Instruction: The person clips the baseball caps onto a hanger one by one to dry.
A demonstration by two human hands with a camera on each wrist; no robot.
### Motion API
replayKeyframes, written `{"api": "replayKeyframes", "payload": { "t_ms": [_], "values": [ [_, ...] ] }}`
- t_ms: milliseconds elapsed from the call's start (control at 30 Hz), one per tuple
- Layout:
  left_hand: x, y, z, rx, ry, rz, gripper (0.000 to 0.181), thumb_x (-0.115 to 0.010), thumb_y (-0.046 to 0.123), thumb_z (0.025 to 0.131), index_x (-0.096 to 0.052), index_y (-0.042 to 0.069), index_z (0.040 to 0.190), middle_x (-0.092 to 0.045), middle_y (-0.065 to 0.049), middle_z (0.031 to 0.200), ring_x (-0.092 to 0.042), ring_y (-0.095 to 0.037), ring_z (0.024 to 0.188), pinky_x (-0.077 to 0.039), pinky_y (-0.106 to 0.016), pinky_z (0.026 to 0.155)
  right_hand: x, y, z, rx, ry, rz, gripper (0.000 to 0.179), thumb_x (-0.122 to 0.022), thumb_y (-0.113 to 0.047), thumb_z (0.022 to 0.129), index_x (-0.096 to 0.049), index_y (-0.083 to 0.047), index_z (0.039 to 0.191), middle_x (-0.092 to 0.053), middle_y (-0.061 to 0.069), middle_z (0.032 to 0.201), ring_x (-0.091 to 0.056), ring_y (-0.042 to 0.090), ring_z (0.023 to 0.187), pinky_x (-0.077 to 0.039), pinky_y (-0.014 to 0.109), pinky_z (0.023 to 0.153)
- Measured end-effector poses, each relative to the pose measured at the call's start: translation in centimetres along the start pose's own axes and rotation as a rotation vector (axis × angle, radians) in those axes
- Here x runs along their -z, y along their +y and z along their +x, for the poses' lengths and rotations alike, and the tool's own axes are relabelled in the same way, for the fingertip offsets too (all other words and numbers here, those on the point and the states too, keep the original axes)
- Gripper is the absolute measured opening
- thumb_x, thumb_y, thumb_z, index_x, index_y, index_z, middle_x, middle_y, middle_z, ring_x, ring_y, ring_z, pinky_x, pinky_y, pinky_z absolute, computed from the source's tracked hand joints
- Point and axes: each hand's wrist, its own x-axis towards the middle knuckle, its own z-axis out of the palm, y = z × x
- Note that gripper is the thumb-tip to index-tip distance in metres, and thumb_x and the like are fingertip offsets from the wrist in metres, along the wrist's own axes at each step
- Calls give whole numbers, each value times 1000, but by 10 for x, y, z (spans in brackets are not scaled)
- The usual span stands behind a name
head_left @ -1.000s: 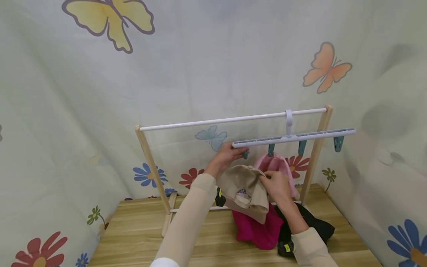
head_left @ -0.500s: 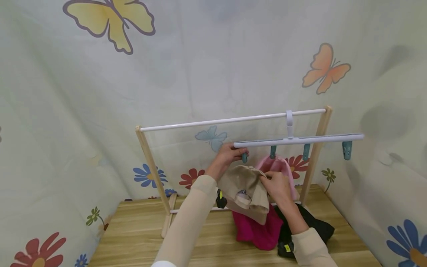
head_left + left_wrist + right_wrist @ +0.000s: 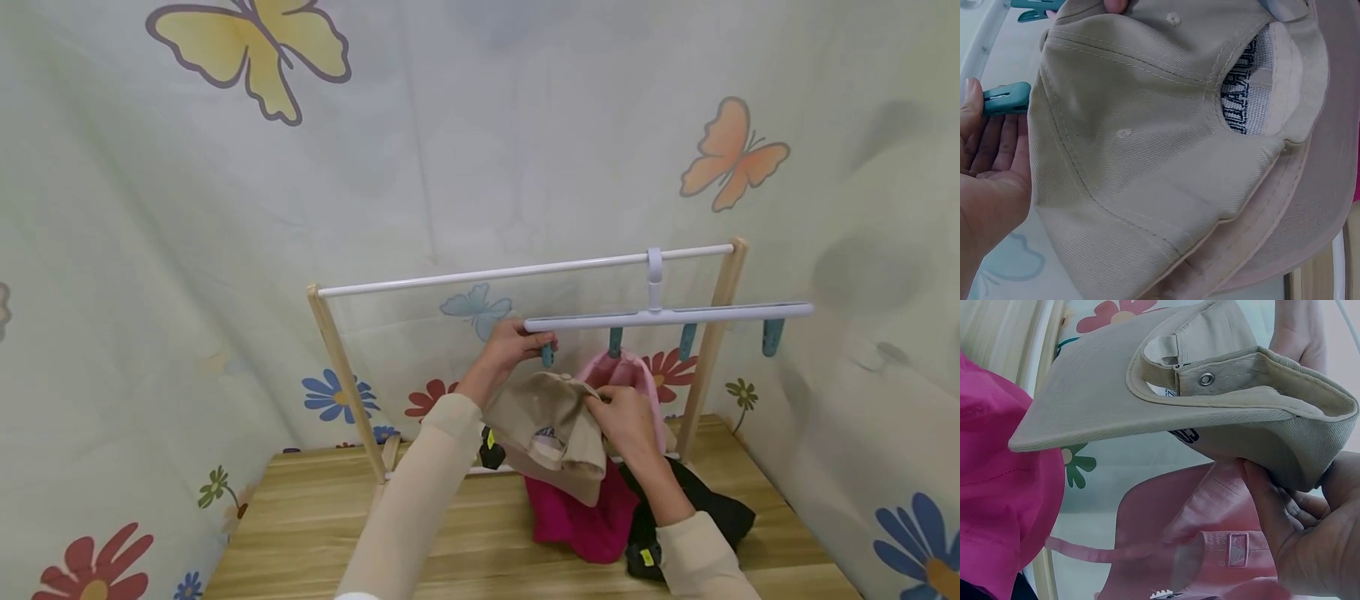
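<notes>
My right hand (image 3: 625,417) pinches the edge of a beige baseball cap (image 3: 543,408), which hangs in front of the rack with its brim downward. In the right wrist view, fingers and thumb grip the cap (image 3: 1310,444) by its crown. My left hand (image 3: 508,348) pinches a teal clip (image 3: 547,356) at the left end of the white clip hanger (image 3: 720,314). The left wrist view shows that clip (image 3: 1007,99) between thumb and fingers, right beside the cap's crown. Behind the beige cap, a pink cap (image 3: 637,375) hangs from the neighbouring clip (image 3: 615,342).
The hanger hooks over the white rail of a small wooden rack (image 3: 708,358). Two more teal clips hang at the right. A magenta hat (image 3: 585,517) and a black cap (image 3: 701,500) lie on the wooden table (image 3: 300,508); another black item (image 3: 491,450) is near the rack's lower bar.
The hanger has turned a little on its hook, its right end now lower and farther right than a second ago. Both hands and the beige cap stay almost in place.
</notes>
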Motion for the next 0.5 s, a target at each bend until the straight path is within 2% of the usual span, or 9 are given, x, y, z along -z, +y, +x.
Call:
{"api": "replayKeyframes", "payload": {
  "t_ms": [233, 500],
  "values": [
    [4, 3, -4, -47, -28, 55, 30, -73, 7, 94, -66, -14, 114, -76, -10, 90, -72, -14, 81, -61, -35, 84, -3, -2, 2, -14, -6, 8, 23, -66, -22, 92, -77, -6, 80, -62, 1, 62, -51, 15, 55, -38, 27, 51],
    [6, 6, -7, -62, -55, 91, 33, -73, 10, 94, -65, -15, 114, -76, -6, 87, -72, -13, 80, -61, -35, 85, -3, -5, 4, -13, 11, -2, 24, -66, -23, 92, -81, -4, 90, -70, 5, 71, -56, 16, 59, -42, 28, 51]
  ]
}}
